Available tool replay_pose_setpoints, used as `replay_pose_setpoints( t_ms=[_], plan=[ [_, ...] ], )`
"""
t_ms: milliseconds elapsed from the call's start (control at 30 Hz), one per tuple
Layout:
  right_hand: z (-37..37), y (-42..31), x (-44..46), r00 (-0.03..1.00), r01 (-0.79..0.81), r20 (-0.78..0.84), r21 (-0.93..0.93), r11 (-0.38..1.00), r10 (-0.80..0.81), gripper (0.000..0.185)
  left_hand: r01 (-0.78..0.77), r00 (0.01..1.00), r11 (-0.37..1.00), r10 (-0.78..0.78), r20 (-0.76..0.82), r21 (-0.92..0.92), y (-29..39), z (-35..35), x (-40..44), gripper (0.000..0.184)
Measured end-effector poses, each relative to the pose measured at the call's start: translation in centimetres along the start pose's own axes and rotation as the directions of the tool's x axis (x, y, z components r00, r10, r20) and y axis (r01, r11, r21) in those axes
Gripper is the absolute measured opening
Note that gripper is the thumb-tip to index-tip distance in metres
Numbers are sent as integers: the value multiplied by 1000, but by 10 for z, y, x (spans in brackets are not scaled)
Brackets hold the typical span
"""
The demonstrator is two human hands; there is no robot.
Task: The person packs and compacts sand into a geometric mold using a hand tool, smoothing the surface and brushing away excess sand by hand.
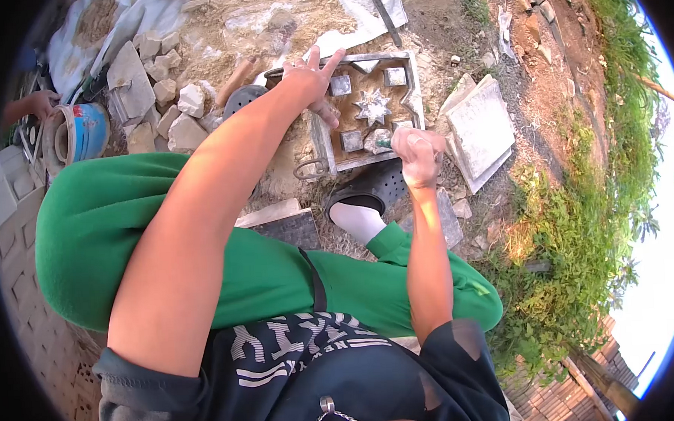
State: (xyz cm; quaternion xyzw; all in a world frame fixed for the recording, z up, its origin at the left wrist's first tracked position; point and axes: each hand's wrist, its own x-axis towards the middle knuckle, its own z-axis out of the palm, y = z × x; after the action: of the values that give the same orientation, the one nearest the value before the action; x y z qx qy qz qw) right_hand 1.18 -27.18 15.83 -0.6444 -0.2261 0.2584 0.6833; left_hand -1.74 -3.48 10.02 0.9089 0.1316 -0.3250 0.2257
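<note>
A square metal frame mould (416,87) lies on the ground, holding a star-shaped piece (372,106) in the middle and several small square blocks around it. My left hand (312,82) rests on the mould's upper left edge with its fingers spread. At the lower right side of the mould, my right hand (419,153) is closed in a fist around something mostly hidden; a bit of green shows beside its fingers, over a whitish lump (376,142). A looped metal handle (310,168) sticks out at the mould's lower left corner.
Square slabs (481,129) lie stacked to the right. Broken stones (187,133) are piled to the left, near a blue bucket (90,131). Another person's hand (43,104) is beside the bucket. A dark clog (370,188) on my foot sits just below the mould.
</note>
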Motion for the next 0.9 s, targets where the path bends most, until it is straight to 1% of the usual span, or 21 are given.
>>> replay_pose_setpoints(
  t_ms=[67, 100, 133, 200, 233, 267, 333, 367, 400, 467, 500, 533, 633, 667, 733, 767, 800, 867, 900],
  plan=[
    [1, -17, -2, 996, 68, 36, 190, 979, -76, 31, -18, 1000, 1000, 18, 18, -20, -3, 3, -1, 154],
    [-1, -23, -4, 992, 108, 51, 184, 977, -119, 31, -14, 1000, 1000, 14, 19, -20, -5, 2, 0, 154],
    [0, -14, -4, 992, 102, 49, 185, 977, -113, 31, -14, 1000, 1000, 15, 12, -10, -5, 3, 0, 154],
    [3, 3, -2, 1000, -1, -3, 162, 987, 2, 33, -34, 999, 999, 34, 7, 8, -1, 5, 0, 154],
    [2, 2, 0, 998, -49, -30, 187, 981, 55, 34, -30, 999, 999, 30, 12, 22, -1, 5, 1, 155],
    [-2, -2, 3, 998, -41, -28, 187, 982, 47, 34, -15, 1000, 999, 14, 14, 31, -2, 4, 3, 155],
    [0, -20, 1, 997, 50, 54, 166, 985, -60, 35, -6, 1000, 999, 5, 29, 32, -3, 5, 1, 156],
    [0, -22, 0, 990, 110, 74, 166, 980, -123, 34, -12, 1000, 1000, 12, 10, 21, -6, 5, 4, 156],
    [1, -11, -2, 991, 103, 67, 166, 981, -116, 34, -27, 1000, 1000, 27, -2, 12, -5, 8, 4, 155],
    [0, 16, -3, 999, 51, 5, 18, 999, -51, 33, -27, 1000, 1000, 27, 12, 2, -3, 7, 1, 154],
    [2, 3, 3, 1000, 11, -3, 92, 996, -11, 32, -12, 1000, 1000, 12, 16, -12, -3, 4, 2, 153],
    [3, -8, 6, 1000, 16, -2, 95, 995, -16, 32, -9, 1000, 1000, 9, 12, -9, -3, 2, 2, 153],
    [0, -22, 3, 989, 137, 28, 173, 975, -144, 33, 7, 1000, 1000, -7, 20, 16, -3, 6, 2, 152],
    [2, -13, -2, 991, 134, 8, 168, 977, -137, 33, 11, 999, 1000, -11, 36, 5, -3, 6, 0, 152],
    [7, 6, 4, 998, 63, -1, -60, 996, -63, 33, -11, 999, 1000, 11, 36, 13, 1, 2, 3, 152],
    [2, 4, 8, 998, 60, 12, -17, 998, -60, 34, 1, 999, 1000, -1, 42, 19, 2, 2, 3, 152],
    [1, -4, 9, 998, 70, -2, -15, 997, -70, 34, 21, 999, 999, -22, 47, 24, 1, 2, 3, 152],
    [-2, -18, 5, 994, 95, 39, 118, 988, -100, 34, 10, 999, 999, -12, 50, 30, -2, 1, 4, 153],
    [-4, -18, 3, 989, 134, 41, 148, 980, -142, 34, 2, 999, 1000, -3, 46, 10, -4, 4, 7, 153]
  ],
)
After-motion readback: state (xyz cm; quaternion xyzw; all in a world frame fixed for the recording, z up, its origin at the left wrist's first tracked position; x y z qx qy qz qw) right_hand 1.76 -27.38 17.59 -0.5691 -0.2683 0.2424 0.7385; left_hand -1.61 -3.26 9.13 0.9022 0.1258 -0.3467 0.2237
